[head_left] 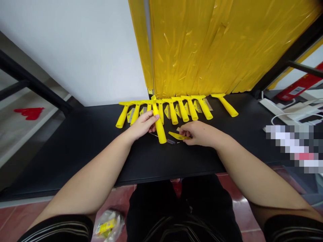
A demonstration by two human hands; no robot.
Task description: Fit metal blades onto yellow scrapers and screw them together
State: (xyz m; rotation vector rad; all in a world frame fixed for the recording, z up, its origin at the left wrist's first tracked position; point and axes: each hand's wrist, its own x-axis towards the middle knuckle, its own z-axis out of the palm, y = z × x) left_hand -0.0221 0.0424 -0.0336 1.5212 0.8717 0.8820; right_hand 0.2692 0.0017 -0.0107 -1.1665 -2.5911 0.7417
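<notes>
While low over a black table (75,161), left hand (142,125) closed tight around a yellow scraper (159,129), its long handle pointing toward the near edge of the table; right hand (199,133) pinching a small yellow piece (178,136) in its fingers; small metal bit (170,141) on the table just between both hands; row of more scrapers (183,111) lying behind, close to a yellow plastic sheet (202,47).

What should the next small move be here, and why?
Probably the right hand should bring the yellow plastic piece to the yellow handle: its fingers are on the piece, and the left hand holds the handle.
</notes>
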